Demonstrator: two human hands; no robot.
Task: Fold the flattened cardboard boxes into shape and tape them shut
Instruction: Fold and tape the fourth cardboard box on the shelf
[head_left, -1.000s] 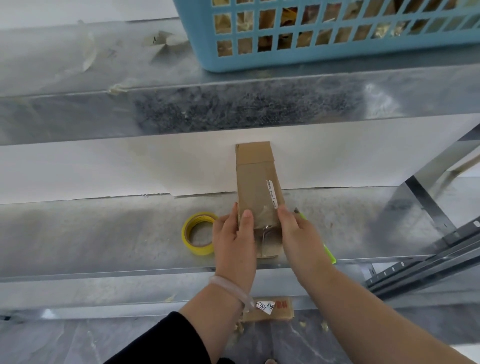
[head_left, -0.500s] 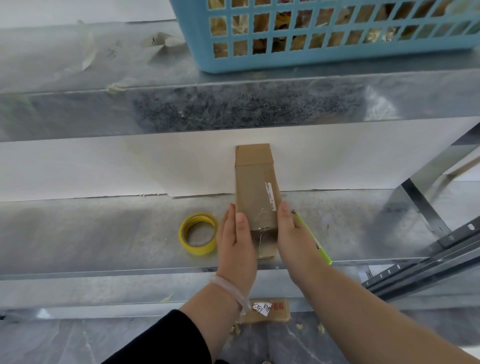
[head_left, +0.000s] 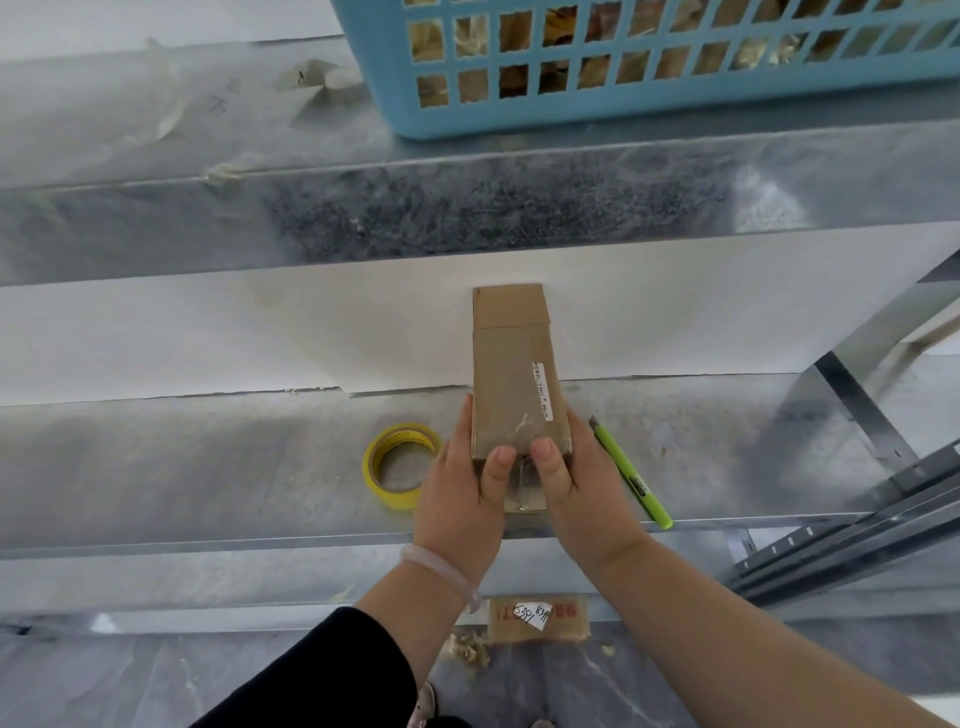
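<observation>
Clasping the cardboard box (head_left: 511, 384) at its near end, my left grip (head_left: 460, 499) and right grip (head_left: 584, 493) are flanking it. Its long axis is pointing up-frame.

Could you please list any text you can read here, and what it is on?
Sticker on floor cardboard: handwritten, perhaps "5391"; rest unclear.
Floor cardboard's red print: blurred.
Label strip on box: too small.
Green cutter label: unreadable.
</observation>
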